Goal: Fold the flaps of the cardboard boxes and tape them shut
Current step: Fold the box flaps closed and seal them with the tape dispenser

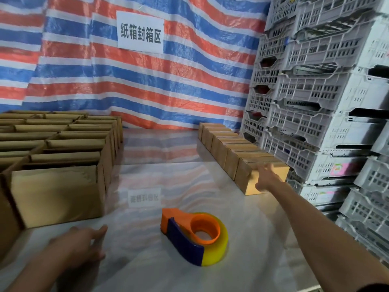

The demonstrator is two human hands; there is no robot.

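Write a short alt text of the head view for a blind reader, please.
A person's right hand touches the nearest closed cardboard box in a row on the right of a white table. The left hand hovers open near open boxes on the left, with a tape dispenser lying between.

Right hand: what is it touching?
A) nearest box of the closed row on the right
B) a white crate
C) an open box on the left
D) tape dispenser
A: the right hand is stretched out onto the end box of the closed row, while the tape dispenser lies apart with no hand on it.
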